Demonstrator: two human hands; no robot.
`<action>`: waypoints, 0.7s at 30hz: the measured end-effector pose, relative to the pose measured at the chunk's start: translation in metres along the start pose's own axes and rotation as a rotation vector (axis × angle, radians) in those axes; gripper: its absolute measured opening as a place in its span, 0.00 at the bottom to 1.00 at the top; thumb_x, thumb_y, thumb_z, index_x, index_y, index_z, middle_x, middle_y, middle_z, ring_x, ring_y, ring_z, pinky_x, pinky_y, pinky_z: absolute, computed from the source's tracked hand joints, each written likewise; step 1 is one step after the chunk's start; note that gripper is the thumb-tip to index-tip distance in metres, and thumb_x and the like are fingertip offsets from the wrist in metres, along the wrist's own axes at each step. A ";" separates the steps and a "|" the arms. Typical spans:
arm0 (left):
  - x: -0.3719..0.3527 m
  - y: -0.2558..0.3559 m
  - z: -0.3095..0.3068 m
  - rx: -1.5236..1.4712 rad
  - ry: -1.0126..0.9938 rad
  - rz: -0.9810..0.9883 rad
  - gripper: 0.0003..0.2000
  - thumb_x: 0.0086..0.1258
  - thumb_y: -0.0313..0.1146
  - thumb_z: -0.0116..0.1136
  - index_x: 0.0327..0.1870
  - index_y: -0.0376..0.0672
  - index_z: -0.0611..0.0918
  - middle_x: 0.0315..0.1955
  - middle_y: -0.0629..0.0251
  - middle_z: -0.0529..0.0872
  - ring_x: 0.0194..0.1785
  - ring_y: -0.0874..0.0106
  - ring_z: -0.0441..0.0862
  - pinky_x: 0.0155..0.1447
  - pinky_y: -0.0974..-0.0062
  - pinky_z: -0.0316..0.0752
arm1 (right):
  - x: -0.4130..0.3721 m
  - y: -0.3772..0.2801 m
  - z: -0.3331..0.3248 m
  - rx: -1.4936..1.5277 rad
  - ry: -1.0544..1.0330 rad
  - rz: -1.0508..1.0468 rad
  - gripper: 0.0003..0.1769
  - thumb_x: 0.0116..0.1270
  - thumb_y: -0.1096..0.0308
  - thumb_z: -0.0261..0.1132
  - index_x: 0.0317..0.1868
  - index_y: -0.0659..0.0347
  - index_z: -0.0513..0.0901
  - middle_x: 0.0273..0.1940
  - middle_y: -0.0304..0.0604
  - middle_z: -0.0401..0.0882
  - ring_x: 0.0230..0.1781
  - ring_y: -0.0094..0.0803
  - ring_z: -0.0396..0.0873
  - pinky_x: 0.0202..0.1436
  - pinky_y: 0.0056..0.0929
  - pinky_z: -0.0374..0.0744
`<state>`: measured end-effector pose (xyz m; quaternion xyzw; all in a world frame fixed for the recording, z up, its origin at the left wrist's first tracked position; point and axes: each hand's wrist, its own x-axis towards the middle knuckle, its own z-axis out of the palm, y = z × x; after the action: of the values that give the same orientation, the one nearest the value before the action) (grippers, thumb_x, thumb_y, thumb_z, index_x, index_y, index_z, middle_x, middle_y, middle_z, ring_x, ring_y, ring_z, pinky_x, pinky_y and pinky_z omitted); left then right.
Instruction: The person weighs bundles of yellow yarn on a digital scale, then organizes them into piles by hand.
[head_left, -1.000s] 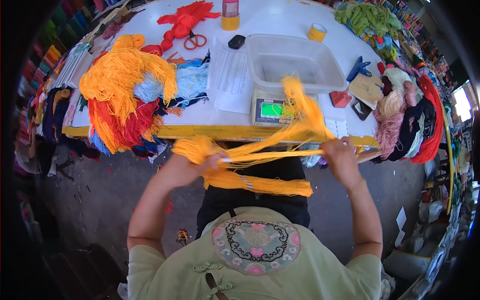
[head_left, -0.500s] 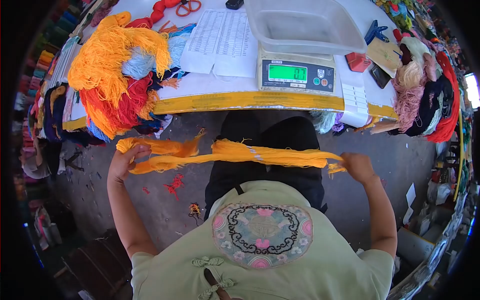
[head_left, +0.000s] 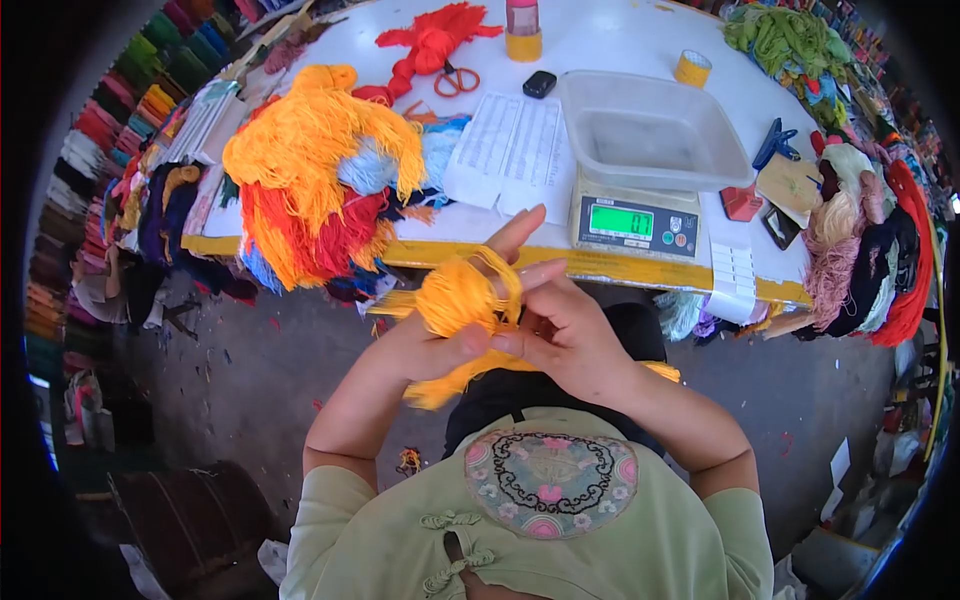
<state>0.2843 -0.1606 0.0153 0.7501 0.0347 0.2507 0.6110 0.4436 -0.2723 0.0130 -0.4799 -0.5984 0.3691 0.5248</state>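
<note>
Both forearms bend inward at chest height, the left hand [head_left: 428, 347] closed from below on a wad of orange yarn [head_left: 455, 295] held just short of the table [head_left: 640, 268] edge, the right hand [head_left: 565, 335] laid against it with fingers [head_left: 520, 232] stretched straight and a loop riding over them. The right palm faces away, so whether it clamps the yarn cannot be told, and the tail trailing below vanishes behind the wrists. The scale [head_left: 635, 222] and a yarn pile [head_left: 310, 180] crowd the near edge, with bare floor [head_left: 250, 380] open on the left
</note>
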 end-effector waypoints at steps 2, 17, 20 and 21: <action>0.002 0.000 0.004 0.003 0.015 -0.023 0.44 0.68 0.73 0.43 0.70 0.42 0.74 0.76 0.42 0.56 0.73 0.59 0.66 0.73 0.59 0.61 | 0.004 0.019 0.003 -0.126 -0.008 -0.147 0.15 0.62 0.74 0.71 0.50 0.61 0.80 0.46 0.41 0.76 0.35 0.27 0.75 0.36 0.24 0.74; 0.002 -0.011 0.032 -0.369 0.248 -0.265 0.27 0.68 0.30 0.66 0.67 0.34 0.72 0.55 0.63 0.82 0.56 0.76 0.79 0.62 0.74 0.74 | -0.007 0.003 -0.043 0.492 0.033 0.366 0.05 0.75 0.72 0.59 0.47 0.63 0.75 0.39 0.33 0.76 0.25 0.13 0.66 0.28 0.15 0.67; 0.003 -0.020 0.036 -0.574 0.345 -0.236 0.25 0.69 0.30 0.63 0.66 0.34 0.73 0.50 0.64 0.84 0.46 0.78 0.82 0.48 0.81 0.76 | -0.013 0.014 -0.045 0.606 -0.126 0.421 0.07 0.76 0.67 0.59 0.48 0.60 0.75 0.34 0.31 0.76 0.25 0.13 0.65 0.29 0.15 0.67; 0.003 -0.019 0.034 -0.623 0.260 -0.337 0.24 0.69 0.30 0.62 0.65 0.34 0.73 0.47 0.65 0.84 0.43 0.77 0.83 0.47 0.82 0.76 | -0.013 0.014 -0.041 0.511 -0.117 0.443 0.08 0.75 0.65 0.62 0.45 0.61 0.77 0.30 0.29 0.75 0.27 0.13 0.66 0.31 0.17 0.68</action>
<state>0.3060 -0.1849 -0.0055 0.4741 0.1569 0.2383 0.8330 0.4866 -0.2836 0.0032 -0.4295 -0.3968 0.6388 0.4999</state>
